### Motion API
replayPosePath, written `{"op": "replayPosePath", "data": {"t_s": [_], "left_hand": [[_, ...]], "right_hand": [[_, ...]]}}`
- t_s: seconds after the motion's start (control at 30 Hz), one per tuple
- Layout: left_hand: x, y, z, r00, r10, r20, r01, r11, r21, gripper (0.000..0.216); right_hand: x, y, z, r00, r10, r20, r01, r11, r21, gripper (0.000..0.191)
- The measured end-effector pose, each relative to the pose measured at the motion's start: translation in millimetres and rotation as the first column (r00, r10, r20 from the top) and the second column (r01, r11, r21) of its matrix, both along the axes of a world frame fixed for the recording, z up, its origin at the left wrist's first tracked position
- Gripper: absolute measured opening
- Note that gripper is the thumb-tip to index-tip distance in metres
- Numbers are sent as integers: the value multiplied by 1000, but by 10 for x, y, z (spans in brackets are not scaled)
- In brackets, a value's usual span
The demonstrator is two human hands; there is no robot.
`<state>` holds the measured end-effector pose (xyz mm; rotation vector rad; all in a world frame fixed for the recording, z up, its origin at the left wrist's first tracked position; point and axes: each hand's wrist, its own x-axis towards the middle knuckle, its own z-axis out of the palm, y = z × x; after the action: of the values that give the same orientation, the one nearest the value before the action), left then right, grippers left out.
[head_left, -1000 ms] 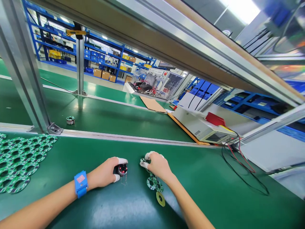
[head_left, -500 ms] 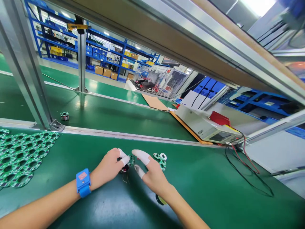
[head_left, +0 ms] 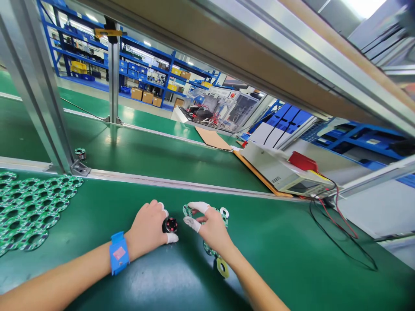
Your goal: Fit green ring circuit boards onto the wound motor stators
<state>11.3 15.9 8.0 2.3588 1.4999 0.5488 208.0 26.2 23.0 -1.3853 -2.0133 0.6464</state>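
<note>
My left hand, with white finger cots on its fingertips and a blue wrist strap, is wrapped round a small dark motor stator with reddish windings facing up. Just to the right, my right hand, also in finger cots, pinches a green ring-shaped circuit board by its edge. The board is apart from the stator. Several loose rings lie by and partly under my right hand: green boards, a white-faced ring and a yellow ring.
Many green ring boards cover the bench's left side. Beyond the metal rail stands another small stator beside an aluminium post. A bench instrument with red and black leads sits at the right.
My right hand has drawn the green ring board away from the stator, slightly right. My left hand has turned, so the stator's top shows. The yellow ring is more visible.
</note>
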Motion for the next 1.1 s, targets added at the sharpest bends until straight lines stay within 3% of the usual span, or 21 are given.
{"op": "replayPosePath", "data": {"t_s": [0.17,0.3,0.67,0.9,1.1], "left_hand": [[8,19,-117,996,-62,-69,61,998,-22,26],[9,26,-141,997,-61,-46,60,998,-36,23],[29,25,-180,998,-38,-51,37,999,-27,19],[21,0,-163,998,-39,-47,37,998,-44,18],[24,-5,-153,998,-47,-49,46,999,-22,15]], "right_hand": [[-45,25,-107,983,137,-125,-159,969,-191,32],[-108,-15,-143,961,257,-101,-268,956,-116,32],[-116,-121,-270,946,169,275,-205,973,107,33],[-160,-171,-288,971,119,207,-137,988,71,32],[-215,-139,-156,977,202,62,-199,979,-44,33]]}}
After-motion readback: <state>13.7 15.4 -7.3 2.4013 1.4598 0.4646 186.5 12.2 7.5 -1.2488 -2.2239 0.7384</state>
